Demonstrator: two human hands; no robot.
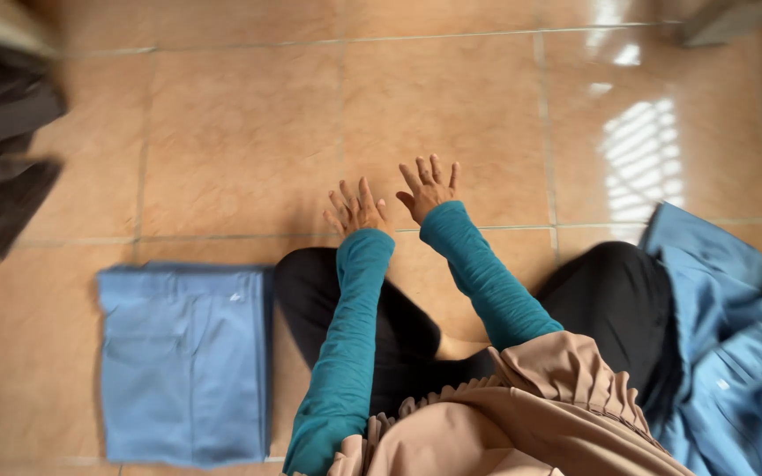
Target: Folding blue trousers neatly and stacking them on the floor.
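Note:
My left hand and my right hand are stretched out side by side over the tan tiled floor, fingers spread and holding nothing. Both arms wear teal sleeves. A folded light blue cloth lies flat on the floor to the left of my black-clad knee, apart from both hands. A heap of unfolded blue cloth lies at my right side, partly out of view.
Dark grey-brown fabric lies at the upper left edge. A tan ruffled garment covers my lap. Sunlight patches shine on the tiles at the upper right. A grey object sits at the top right corner.

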